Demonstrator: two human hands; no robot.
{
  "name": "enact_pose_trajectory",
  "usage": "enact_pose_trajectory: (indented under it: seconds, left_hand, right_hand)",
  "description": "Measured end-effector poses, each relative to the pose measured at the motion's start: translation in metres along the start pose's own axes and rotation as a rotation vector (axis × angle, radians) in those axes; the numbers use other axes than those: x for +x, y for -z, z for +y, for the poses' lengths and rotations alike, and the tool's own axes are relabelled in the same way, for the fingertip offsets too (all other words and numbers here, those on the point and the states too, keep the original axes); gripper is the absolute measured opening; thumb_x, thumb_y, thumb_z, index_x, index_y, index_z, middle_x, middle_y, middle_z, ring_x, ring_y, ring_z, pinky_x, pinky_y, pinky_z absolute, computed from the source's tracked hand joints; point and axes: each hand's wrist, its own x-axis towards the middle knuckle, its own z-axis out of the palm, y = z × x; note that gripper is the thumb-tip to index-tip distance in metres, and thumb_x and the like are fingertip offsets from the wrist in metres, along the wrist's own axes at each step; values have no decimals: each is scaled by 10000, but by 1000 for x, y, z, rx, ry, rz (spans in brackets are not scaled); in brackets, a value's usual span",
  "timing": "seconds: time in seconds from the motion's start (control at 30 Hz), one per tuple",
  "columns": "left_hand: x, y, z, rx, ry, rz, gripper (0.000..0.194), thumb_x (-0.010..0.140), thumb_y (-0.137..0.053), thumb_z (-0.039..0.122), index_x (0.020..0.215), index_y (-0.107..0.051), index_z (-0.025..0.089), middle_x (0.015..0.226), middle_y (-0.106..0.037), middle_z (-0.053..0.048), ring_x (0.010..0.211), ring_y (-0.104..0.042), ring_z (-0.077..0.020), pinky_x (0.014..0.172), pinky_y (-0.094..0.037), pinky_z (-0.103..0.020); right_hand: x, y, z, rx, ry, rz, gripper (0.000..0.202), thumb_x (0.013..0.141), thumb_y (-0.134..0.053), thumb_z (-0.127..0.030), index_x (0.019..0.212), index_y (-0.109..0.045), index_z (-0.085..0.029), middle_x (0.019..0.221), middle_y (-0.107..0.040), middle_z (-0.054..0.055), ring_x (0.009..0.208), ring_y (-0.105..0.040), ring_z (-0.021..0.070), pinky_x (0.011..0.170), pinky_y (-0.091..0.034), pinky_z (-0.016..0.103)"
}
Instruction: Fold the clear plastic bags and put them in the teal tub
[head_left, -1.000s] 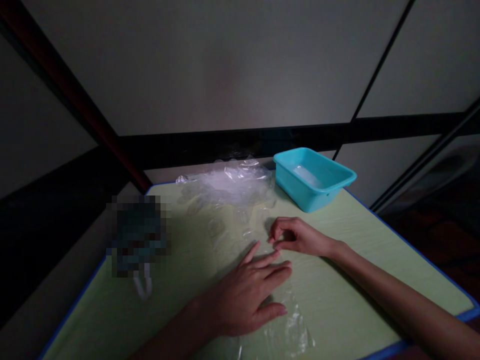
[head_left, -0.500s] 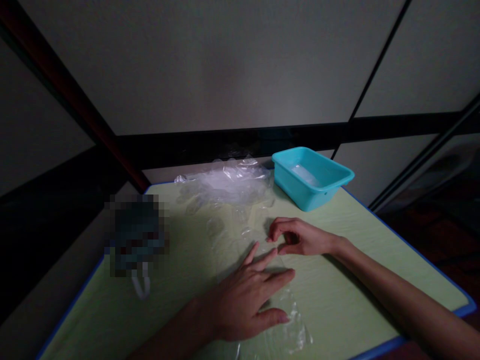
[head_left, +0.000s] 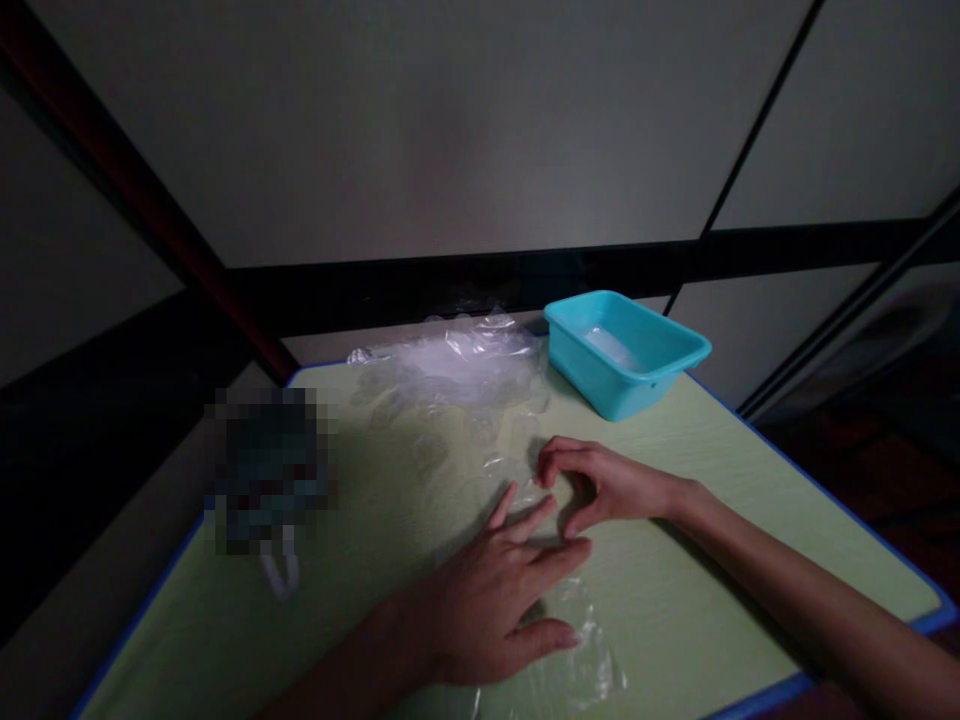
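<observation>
left hand (head_left: 491, 590) flat, pinning film (head_left: 577, 650) | right hand (head_left: 592, 482) pinching film beside it | thin, slippery, floppy stuff — you'd grab an edge

A pale green counter (head_left: 697, 520) with a blue edge carries a turquoise tub (head_left: 626, 352) at its far side — beside it crumpled clear plastic (head_left: 450, 365) — and a flat clear sheet (head_left: 577, 650) near the front.

Pixelated block (head_left: 270, 470) hides object on table's left; both forearms cut off at bottom edge.
</observation>
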Motion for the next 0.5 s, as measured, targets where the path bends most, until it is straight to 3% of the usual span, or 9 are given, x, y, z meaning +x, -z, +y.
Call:
enact_pose_trajectory:
  seconds: [0.2,0.37,0.5]
  left_hand:
    - [-1,5,2,-72,36,-11,536,850,-483,382,1335,-319,225,1357,-398,-56,1322,-105,-269,1037,-2,-546]
    - [-4,7,-2,-200,48,10,463,882,-442,327,1327,-322,290,1369,-382,6,1323,-132,-234,1042,17,-529]
    - [-5,6,-7,-250,-4,55,437,892,-422,347,1318,-333,303,1367,-379,40,1327,-110,-224,1041,57,-516]
  right_hand:
    - [-1,0,0,60,-7,-1,387,630,-740,-354,888,-539,-147,944,-526,58,855,-503,171,709,-425,283]
    - [-1,1,5,448,-140,16,274,763,-623,-296,949,-508,-132,945,-578,82,835,-564,155,658,-453,274]
    - [0,1,11,512,-146,73,264,807,-561,-335,946,-470,-131,942,-605,106,902,-589,169,737,-458,315]
